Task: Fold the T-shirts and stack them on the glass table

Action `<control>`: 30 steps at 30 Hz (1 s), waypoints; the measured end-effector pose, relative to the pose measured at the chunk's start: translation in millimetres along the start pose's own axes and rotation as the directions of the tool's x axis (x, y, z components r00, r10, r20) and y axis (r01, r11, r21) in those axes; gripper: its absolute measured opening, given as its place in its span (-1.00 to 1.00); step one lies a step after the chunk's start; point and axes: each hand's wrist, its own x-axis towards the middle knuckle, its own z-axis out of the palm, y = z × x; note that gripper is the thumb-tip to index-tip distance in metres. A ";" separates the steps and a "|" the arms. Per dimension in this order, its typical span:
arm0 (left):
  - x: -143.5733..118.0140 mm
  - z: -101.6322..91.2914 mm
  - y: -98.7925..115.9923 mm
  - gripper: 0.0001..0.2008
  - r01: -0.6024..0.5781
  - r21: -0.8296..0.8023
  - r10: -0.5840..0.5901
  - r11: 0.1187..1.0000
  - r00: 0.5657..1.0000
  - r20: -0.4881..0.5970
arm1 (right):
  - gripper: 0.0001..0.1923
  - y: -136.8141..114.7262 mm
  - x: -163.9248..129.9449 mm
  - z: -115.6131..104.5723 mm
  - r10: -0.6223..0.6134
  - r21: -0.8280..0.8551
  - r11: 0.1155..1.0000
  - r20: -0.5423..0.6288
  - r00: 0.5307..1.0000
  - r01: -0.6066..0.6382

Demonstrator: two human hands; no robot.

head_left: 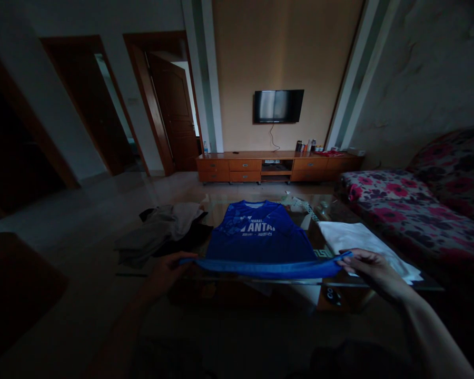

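A blue sleeveless jersey (260, 234) with white lettering lies spread on a glass coffee table (426, 286), neck end away from me. My left hand (168, 271) pinches the left corner of its near hem. My right hand (373, 268) grips the right corner. The hem is lifted a little off the glass and stretched between both hands.
A white folded cloth (363, 242) lies right of the jersey. A heap of grey and dark clothes (164, 226) sits at the table's left. A floral sofa (426, 205) stands at right. A wooden TV cabinet (276, 166) and wall TV (278, 105) are ahead, open doors at left.
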 end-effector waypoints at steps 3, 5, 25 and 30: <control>-2.4 -13.9 -6.8 -0.67 -0.100 0.047 0.099 0.994 0.995 0.010 | -0.50 -2.3 -5.1 -11.3 -0.047 -0.098 0.994 -0.003 0.999 0.046; -4.1 -23.2 -13.0 -0.72 -0.176 0.067 0.175 0.982 0.984 0.018 | -0.51 -3.0 -9.1 -20.9 -0.088 -0.127 0.988 -0.021 0.996 0.085; -11.9 -39.5 -26.4 -0.86 -0.135 -0.116 0.173 0.984 0.880 0.442 | -0.57 6.4 -25.9 -41.7 0.039 -0.073 0.997 0.112 0.993 -0.031; -11.0 -40.5 -26.8 -0.87 -0.148 -0.103 0.180 0.984 0.833 0.523 | -0.63 15.5 -26.1 -48.3 0.039 -0.040 0.999 0.199 0.979 -0.032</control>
